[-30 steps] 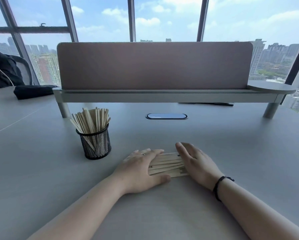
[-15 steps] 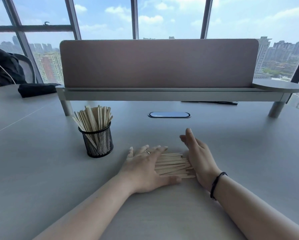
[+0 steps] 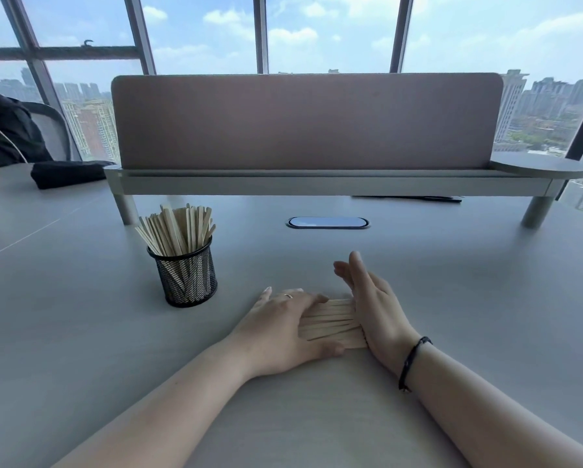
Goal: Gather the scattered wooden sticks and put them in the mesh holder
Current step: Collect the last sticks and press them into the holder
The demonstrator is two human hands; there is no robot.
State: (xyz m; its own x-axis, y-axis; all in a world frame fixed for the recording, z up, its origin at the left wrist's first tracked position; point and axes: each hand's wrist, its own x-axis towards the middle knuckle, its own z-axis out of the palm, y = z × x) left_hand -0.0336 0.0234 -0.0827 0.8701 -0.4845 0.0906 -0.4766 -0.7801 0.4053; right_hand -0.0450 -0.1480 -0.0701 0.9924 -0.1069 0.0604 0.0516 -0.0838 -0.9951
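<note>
Several pale wooden sticks point(image 3: 330, 320) lie side by side in a flat bunch on the grey table point(image 3: 469, 298). My left hand point(image 3: 280, 327) rests flat on their left ends, fingers spread, thumb under the bunch's near edge. My right hand point(image 3: 372, 305) stands on its edge against the sticks' right ends, fingers straight and pointing away from me. A black mesh holder point(image 3: 187, 276), packed with upright wooden sticks point(image 3: 176, 231), stands to the left of my hands.
A raised shelf with a brown divider panel point(image 3: 305, 123) crosses the back of the table. An oval cable port point(image 3: 327, 222) sits in the table beyond my hands. A black cloth point(image 3: 65, 173) and a seated person point(image 3: 3, 130) are at far left.
My right hand turned from lying flat on the sticks to standing on its edge and pressed their right ends leftward. The bunch is tighter. My left hand stayed on the sticks.
</note>
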